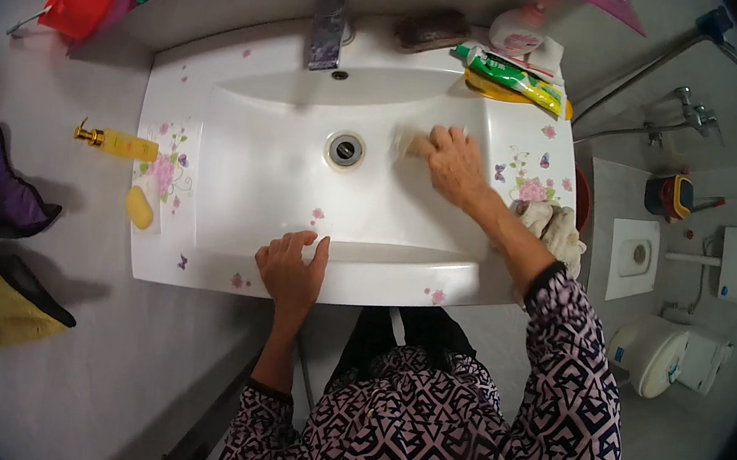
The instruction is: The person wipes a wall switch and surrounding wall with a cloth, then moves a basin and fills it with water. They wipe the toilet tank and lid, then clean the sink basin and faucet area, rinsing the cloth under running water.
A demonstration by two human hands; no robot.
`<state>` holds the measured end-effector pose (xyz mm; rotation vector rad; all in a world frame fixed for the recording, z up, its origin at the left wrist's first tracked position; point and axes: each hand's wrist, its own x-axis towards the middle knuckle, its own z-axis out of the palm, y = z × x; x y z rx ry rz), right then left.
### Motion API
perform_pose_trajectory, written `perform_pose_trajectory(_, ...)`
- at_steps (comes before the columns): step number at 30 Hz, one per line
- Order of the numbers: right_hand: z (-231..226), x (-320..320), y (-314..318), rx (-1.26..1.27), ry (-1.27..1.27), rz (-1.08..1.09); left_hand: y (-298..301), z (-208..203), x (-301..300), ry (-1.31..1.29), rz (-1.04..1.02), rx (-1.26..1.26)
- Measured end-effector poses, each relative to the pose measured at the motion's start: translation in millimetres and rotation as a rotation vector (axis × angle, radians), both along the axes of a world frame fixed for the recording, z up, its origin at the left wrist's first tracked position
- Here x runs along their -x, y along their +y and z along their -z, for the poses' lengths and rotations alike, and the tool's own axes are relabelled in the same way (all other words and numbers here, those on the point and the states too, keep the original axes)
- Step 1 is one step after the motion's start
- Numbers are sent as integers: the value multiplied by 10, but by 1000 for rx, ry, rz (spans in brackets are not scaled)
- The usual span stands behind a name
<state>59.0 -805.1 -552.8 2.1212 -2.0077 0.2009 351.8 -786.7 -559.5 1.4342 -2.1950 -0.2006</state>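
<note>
A white washbasin [268,155] printed with pink flowers lies in front of me. My right hand [457,167] reaches into the right side of its bowl, fingers closed on a small pale beige pad [410,142] held at the bowl's surface. The pad is blurred, so its exact kind does not show. On the front rim rests my left hand [293,269], fingers apart and nothing in it. The round metal drain [345,150] sits mid-bowl, left of the pad. Beside my right forearm, a crumpled whitish cloth [554,233] hangs over the right rim.
A dark-looking faucet [328,25] stands at the back. A green and yellow toothpaste tube [513,78], a brown brush-like object [432,31] and a pink-white bottle [518,34] crowd the back right. Yellow soap [139,208] and a yellow pump bottle [119,143] are at the left edge.
</note>
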Motion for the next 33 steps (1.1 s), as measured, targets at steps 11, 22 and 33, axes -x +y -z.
perform_pose_trajectory(11, 618, -387, 233, -575, -437, -473, -11, -22, 6, 86, -49, 43)
perform_pose_trajectory(22, 800, -961, -70, -544, -446, -623, -6, -75, -7, 136, -52, 14)
perform_pose_trajectory(33, 725, -1581, -1360, -34, -1207, -200, -8, -118, -122, 289, -122, 78)
